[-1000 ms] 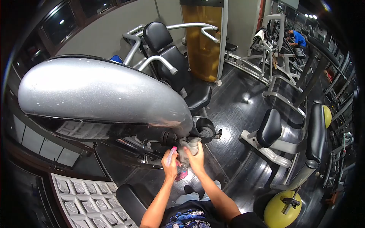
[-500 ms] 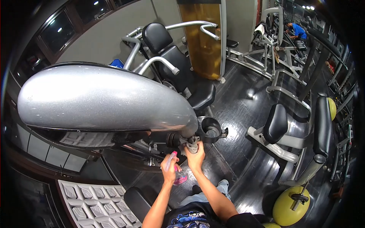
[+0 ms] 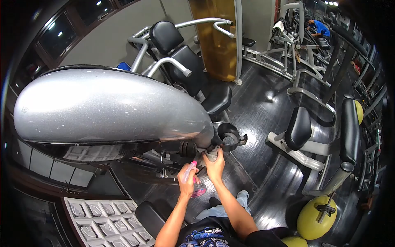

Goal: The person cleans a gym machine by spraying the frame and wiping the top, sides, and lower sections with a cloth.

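My left hand (image 3: 186,181) is closed round a spray bottle (image 3: 199,192) that has a pink-and-clear spray head and pink liquid at its bottom. In my right hand (image 3: 214,168) is a greyish cloth (image 3: 211,155), pressed against the lower end of a big silver machine housing (image 3: 119,107). The part directly under the cloth is hidden. Dark round discs (image 3: 187,149) sit just left of the cloth. A black cup-shaped holder (image 3: 228,136) is just beyond my right hand.
A machine with a black padded seat (image 3: 217,100) and silver handles stands ahead. To the right are a bench with a black pad (image 3: 298,128) and a yellow ball (image 3: 316,218). A person in blue (image 3: 320,28) is bent over far back. A grey moulded panel (image 3: 103,222) lies lower left.
My right hand and the cloth have shifted slightly to the right along the machine's end. My left hand with the spray bottle has moved a little right too. The view has tilted slightly.
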Tool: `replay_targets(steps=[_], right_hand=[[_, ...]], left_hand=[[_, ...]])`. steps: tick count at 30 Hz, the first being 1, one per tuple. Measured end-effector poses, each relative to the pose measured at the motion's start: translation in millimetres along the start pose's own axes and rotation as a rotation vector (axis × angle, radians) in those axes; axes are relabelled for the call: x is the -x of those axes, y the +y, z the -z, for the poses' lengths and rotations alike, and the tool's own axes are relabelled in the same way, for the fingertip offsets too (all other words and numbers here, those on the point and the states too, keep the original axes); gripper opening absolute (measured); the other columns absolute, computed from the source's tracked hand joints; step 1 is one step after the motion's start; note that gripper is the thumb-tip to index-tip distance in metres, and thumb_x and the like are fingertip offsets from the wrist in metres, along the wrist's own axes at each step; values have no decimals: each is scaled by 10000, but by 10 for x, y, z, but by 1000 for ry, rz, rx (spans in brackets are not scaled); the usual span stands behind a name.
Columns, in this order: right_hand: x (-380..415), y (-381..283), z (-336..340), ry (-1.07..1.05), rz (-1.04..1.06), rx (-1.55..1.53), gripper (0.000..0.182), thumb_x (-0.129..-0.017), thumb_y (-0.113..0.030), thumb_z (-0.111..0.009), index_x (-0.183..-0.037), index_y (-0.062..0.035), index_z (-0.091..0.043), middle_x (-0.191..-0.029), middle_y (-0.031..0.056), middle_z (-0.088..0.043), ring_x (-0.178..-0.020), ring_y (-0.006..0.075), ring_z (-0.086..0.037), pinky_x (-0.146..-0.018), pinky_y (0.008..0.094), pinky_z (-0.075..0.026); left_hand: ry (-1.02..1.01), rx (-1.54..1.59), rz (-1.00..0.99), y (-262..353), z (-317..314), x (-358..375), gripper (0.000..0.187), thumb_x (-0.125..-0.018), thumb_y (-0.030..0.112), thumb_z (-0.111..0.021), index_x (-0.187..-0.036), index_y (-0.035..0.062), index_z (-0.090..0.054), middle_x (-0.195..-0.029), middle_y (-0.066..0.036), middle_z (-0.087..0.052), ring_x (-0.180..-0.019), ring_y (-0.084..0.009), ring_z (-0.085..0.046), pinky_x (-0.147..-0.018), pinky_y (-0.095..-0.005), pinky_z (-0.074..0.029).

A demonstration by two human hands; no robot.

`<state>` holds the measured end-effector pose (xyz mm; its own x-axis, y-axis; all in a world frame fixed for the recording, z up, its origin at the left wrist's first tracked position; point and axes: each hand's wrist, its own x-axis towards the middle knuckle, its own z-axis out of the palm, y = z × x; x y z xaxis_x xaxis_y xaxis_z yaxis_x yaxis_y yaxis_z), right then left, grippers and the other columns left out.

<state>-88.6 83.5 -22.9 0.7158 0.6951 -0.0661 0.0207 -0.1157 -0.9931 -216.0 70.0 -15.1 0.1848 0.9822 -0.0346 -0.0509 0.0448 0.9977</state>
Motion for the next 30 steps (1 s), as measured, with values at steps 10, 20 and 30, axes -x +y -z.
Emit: replay_targets(steps=[10,20,30], right_hand=[[-50,164,83,-52,72,148,360,-772,-143,-765,-1049,0,-583,-914,222,-715,-876,368,-718,-751,425,-542],[-23,-537,110,-85,285,-2,354,-761,-132,-778,-1030,-26,-574,-850,196,-707,-822,345,-723,-690,397,-541],[-353,-1127,375,14,539,-23,326,-770,-54,-728,-1074,14,-630,-966,171,-646,-880,336,-663,-799,380,-503]], left_hand=[[19,41,8,50,-28,7,292,-960,256,-576,-907,-32,-577,-783,-113,-588,-430,-171,-540,-446,-322,-493],[43,44,-14,63,-48,-20,300,-959,264,-572,-907,-32,-575,-778,-108,-592,-433,-171,-535,-447,-325,-490],[34,35,-22,227,-128,3,299,-961,265,-570,-922,-32,-577,-783,-102,-583,-423,-177,-533,-450,-320,-493]])
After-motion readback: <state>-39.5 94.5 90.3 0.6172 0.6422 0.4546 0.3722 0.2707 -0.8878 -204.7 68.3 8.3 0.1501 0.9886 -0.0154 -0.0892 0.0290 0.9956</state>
